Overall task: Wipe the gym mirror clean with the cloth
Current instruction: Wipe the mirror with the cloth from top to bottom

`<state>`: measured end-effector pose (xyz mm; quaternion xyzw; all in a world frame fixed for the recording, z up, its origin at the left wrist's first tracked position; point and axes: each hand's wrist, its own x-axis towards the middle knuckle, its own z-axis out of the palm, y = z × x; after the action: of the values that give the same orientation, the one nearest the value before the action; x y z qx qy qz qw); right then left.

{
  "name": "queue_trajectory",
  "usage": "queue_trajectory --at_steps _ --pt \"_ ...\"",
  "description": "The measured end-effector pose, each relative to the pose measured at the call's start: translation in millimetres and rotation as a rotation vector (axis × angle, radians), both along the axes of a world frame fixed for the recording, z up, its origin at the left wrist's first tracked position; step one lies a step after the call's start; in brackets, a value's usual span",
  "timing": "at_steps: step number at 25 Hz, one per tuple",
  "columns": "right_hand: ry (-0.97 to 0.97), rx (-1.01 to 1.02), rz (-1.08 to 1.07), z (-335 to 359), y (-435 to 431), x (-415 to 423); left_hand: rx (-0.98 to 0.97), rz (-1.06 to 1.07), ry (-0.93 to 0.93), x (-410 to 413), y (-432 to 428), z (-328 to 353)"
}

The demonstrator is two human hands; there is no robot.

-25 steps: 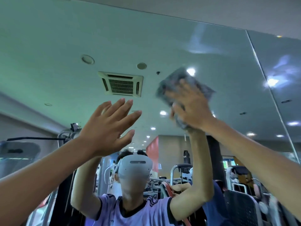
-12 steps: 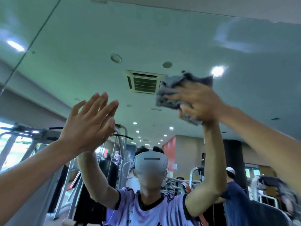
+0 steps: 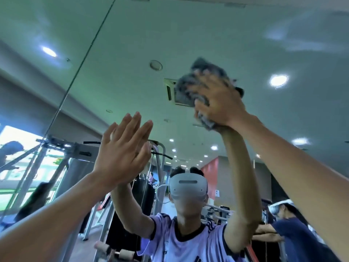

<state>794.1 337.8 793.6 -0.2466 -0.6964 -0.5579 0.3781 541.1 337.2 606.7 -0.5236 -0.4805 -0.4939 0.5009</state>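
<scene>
As the view swings left along the glass, a person's right hand (image 3: 220, 103) keeps a bunched grey cloth (image 3: 190, 87) clamped against the gym mirror (image 3: 217, 35) — high up, now over the reflected ceiling vent (image 3: 170, 89), where a second ago it sat beside it. The left hand (image 3: 120, 156) is flat and empty, fingers spread near the pane. Judging by the shift, the wipe is working leftward toward a panel seam (image 3: 83, 55).

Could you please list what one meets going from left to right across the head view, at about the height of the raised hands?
Mirror panel seam → left hand, open and flat → grey cloth → right hand pressing the cloth to the mirror.
</scene>
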Motion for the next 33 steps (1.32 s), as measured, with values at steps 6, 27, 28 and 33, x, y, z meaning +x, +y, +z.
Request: queue_trajectory --at_steps 6,27,28,33 --pt "-0.151 0.001 -0.071 -36.2 -4.3 -88.4 0.003 -0.028 -0.116 -33.9 -3.2 -16.2" --pt "-0.342 -0.115 -0.021 -25.7 -12.8 -211.6 0.099 -0.057 -0.27 -128.7 2.2 -29.7" --pt "-0.424 -0.142 -0.014 -17.3 -16.1 -211.1 0.101 -0.055 -0.287 -128.5 2.4 -30.5" --pt "0.248 -0.022 0.093 3.3 -3.1 -234.0 0.085 -0.042 -0.297 -133.0 5.7 -34.9"
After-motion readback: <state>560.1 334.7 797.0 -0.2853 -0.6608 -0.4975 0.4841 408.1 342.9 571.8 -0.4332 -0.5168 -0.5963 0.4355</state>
